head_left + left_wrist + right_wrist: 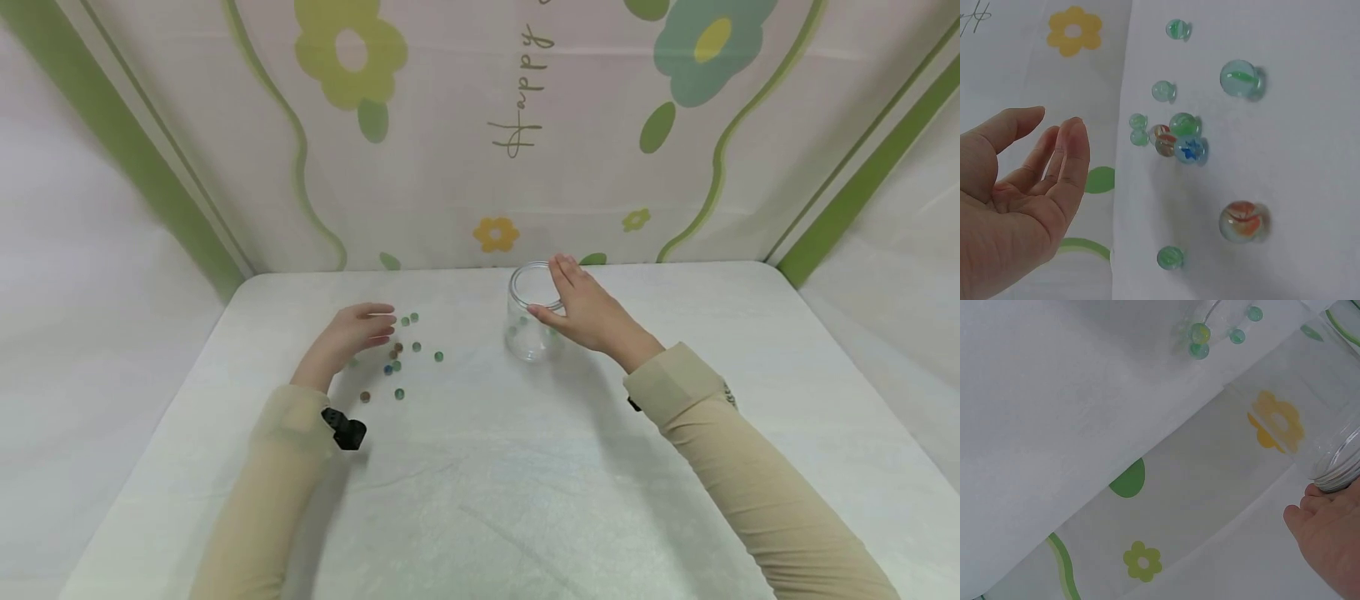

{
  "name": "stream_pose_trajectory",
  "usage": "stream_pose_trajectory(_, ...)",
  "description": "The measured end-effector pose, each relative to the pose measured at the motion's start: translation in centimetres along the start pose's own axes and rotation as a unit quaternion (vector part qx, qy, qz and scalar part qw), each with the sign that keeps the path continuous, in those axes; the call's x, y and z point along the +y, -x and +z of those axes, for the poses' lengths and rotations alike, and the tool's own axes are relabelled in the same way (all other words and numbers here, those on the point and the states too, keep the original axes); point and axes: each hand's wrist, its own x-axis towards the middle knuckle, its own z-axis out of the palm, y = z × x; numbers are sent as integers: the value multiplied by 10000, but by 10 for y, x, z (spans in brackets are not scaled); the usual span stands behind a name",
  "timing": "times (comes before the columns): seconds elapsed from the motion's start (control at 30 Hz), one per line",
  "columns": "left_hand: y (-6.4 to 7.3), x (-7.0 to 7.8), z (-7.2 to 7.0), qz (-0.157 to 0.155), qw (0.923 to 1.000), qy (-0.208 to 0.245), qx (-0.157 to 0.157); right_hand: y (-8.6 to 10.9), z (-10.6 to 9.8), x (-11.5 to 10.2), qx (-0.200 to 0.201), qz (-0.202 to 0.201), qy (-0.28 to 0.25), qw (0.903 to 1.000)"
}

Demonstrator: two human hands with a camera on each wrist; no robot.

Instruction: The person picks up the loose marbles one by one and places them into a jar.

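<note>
Glass marbles lie loose on the white cloth, among them a blue one [1189, 149], an orange-streaked one [1241, 221] and several green ones [438, 357]. My left hand [358, 329] hovers beside them, palm sideways, fingers loosely bent and thumb apart, holding nothing. To the right, a clear glass jar [529, 345] stands upright without a lid. Several green marbles [1199, 334] show at its bottom. My right hand [592, 317] rests against the jar's right rim, with thumb toward the front and fingers extended toward the back.
The white-covered table [480, 483] ends at an upright flower-print cloth [442, 167] just behind the jar. White cloth walls with green bands [142, 158] rise at the sides. A small black wrist camera [345, 429] sits on the left sleeve.
</note>
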Motion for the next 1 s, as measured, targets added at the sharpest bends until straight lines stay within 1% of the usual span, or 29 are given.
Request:
stream_pose_trajectory(0.2,3,-10,-10,-84,9999,40,39,0,-1,0,1,0,27,10000)
stream_pose_trajectory(0.43,10,-22,-21,-260,9994,-193,104,0,-2,2,-46,24,51,10000)
stream_pose_trajectory(0.67,15,-33,-29,-320,9993,-138,108,1,-3,3,-89,88,8,9999)
stream_pose_trajectory(0.8,17,-38,-33,-390,9985,-333,197,1,-4,4,-76,84,18,9999)
stream_pose_trajectory(0.93,18,-45,-35,-519,9964,-576,332,2,-4,5,-84,84,16,9999)
stream_pose_trajectory(1.0,18,-48,-36,-582,9957,-633,345,2,-4,5,-95,91,13,9999)
